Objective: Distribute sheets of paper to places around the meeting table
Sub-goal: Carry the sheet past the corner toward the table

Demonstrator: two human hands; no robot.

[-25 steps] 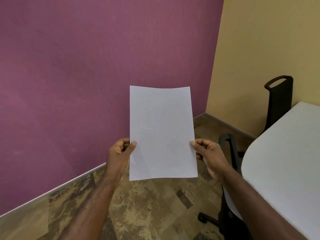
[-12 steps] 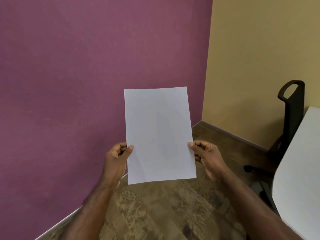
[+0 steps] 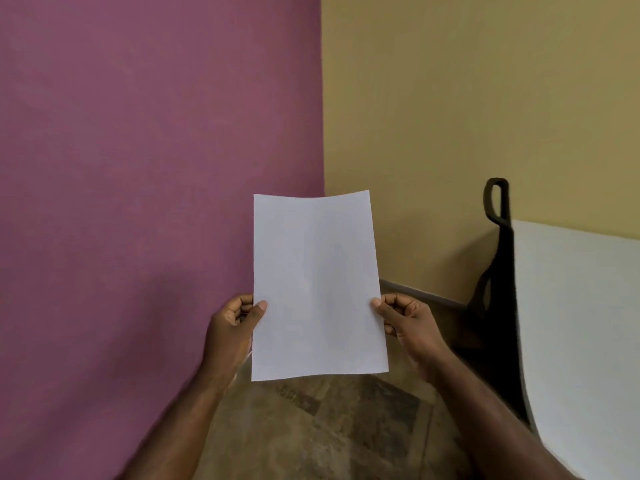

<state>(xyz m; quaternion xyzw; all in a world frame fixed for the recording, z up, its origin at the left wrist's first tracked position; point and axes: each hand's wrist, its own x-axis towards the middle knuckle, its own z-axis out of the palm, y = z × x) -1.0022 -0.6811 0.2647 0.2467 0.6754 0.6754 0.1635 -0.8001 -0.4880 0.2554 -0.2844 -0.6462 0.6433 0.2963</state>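
A blank white sheet of paper is held upright in front of me, above the floor. My left hand pinches its left edge and my right hand pinches its right edge, thumbs on the front face. Whether one sheet or a thin stack is held cannot be told. The white meeting table fills the right side, its edge running from the far wall toward me; the paper is to the left of it, not over it.
A black office chair stands pushed against the table's left edge, just right of my right hand. A purple wall is close on the left and a yellow wall lies ahead. Mottled brown floor lies below.
The view has swung right along the walls; the room corner now sits behind the paper and the table and chair show differently. Both hands keep the same hold on the sheet.
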